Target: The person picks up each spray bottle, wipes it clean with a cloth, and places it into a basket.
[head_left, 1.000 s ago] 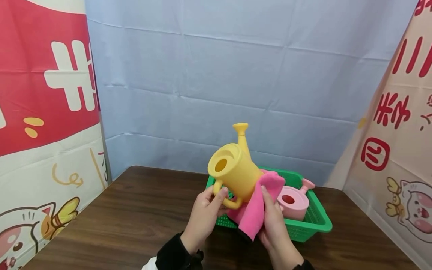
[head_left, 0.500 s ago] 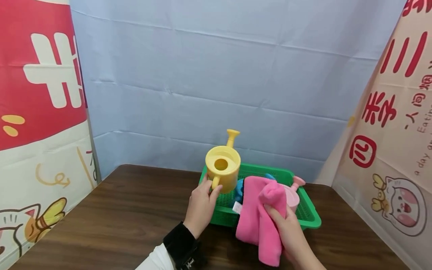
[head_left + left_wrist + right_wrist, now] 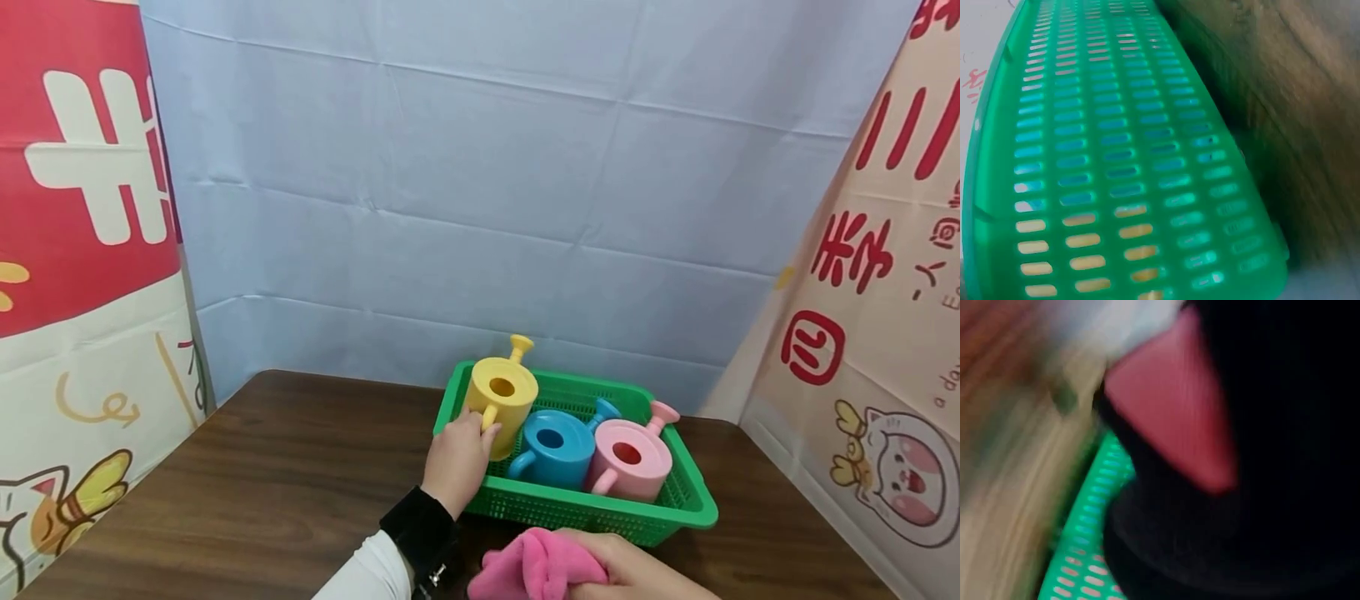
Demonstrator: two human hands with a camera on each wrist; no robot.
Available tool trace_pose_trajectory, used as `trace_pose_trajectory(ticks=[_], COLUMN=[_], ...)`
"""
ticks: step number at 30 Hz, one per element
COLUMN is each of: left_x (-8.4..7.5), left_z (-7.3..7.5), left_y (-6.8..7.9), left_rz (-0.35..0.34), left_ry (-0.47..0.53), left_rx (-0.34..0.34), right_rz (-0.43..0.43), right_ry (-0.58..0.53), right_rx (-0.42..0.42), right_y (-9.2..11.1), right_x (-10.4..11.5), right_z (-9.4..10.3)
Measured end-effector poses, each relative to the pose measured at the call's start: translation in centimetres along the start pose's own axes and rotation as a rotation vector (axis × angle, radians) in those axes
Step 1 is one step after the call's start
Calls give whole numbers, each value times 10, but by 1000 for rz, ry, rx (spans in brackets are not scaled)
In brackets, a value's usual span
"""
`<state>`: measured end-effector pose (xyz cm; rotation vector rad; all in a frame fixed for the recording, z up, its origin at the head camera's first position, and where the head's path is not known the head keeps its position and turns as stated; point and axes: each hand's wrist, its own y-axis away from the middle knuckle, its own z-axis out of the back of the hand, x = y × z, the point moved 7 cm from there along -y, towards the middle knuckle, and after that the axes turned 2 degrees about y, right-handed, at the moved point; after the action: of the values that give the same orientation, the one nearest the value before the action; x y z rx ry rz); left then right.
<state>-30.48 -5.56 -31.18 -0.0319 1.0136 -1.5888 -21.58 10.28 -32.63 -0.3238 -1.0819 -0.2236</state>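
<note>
My left hand [image 3: 457, 458] pinches the handle of a yellow toy watering can [image 3: 504, 410], which sits slightly tilted inside the left end of a green plastic basket [image 3: 592, 510]. To its right in the basket are a blue watering can [image 3: 558, 454] and a pink watering can [image 3: 633, 462]. Through the slots of the basket wall [image 3: 1110, 125], yellow and blue show in the left wrist view. In front of the basket, my right hand [image 3: 615, 567] grips a bunched pink cloth [image 3: 543, 562]. That cloth [image 3: 1172, 400] is blurred in the right wrist view, with the fingers hidden.
A dark wood-grain table [image 3: 300, 483] carries the basket. Behind it hangs a pale blue curtain [image 3: 390, 192]. Printed cloths stand at the left [image 3: 82, 167] and the right [image 3: 892, 350].
My left hand has lowered the yellow watering can into the basket. My right hand has drawn the pink cloth away from the can and down toward me, uncovering the blue can.
</note>
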Motion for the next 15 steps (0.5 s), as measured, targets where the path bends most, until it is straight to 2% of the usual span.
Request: trace_pose_trajectory(ticks=[2, 5, 6, 7, 8, 10, 13, 15], left_x=[2, 5, 6, 6, 7, 7, 4, 0], left_z=[-2, -3, -4, -4, -4, -3, 4, 9], left_y=[0, 1, 2, 4, 5, 7, 10, 11], left_rz=[24, 58, 64, 63, 65, 58, 13, -18], left_ry=[-31, -89, -104, -112, -112, -97, -74, -69], left_rx=[43, 100, 117, 132, 148, 176, 184, 169], right_rz=[-35, -165, -201, -231, -257, -297, -249, -255], right_ry=[-149, -352, -392, -385, -341, -163, 225, 378], right_rx=[65, 107, 122, 135, 136, 111, 81, 68], right_y=[1, 5, 5, 4, 3, 0, -6, -5], right_x=[1, -6, -11, -17, -26, -44, -62, -73], right_z=[-5, -10, -12, -13, -13, -9, -3, -1])
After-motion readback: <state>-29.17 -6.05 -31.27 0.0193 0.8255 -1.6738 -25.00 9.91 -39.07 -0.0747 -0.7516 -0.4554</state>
